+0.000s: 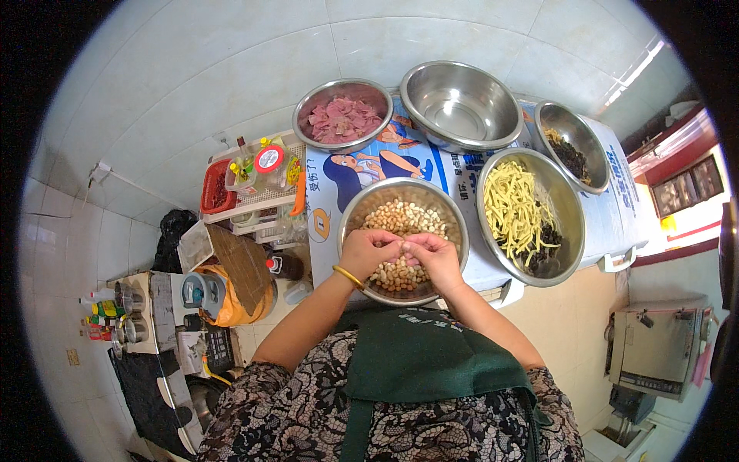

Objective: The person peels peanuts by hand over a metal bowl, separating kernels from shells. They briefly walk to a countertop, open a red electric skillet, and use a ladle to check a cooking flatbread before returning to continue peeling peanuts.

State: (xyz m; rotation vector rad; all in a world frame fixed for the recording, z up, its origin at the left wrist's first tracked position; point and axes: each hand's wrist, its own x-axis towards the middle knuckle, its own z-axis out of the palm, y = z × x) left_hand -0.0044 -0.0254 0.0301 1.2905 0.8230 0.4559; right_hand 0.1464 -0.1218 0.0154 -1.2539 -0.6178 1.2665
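A stainless steel bowl [345,222] stands in front of me, holding peanut kernels [404,215], some in tan skins and others pale and bare. Over its middle, the thumb and fingers of my left hand [369,249] meet those of my right hand [434,254]. Both pinch a small pale piece that looks like a peanut, mostly hidden by the fingertips. A yellow bangle [347,277] circles my left wrist. Right of this bowl is a larger steel bowl [568,265] with yellow strips [511,208] and dark shredded food [545,239].
Behind stand steel bowls of pink sliced meat [346,119], dark and tan food [563,153], and an empty one [459,112]. All rest on a printed white-and-blue chest [427,167]. At left is a rack [260,202] with bottles and a red basket [216,185]. The tiled wall [415,34] rises behind.
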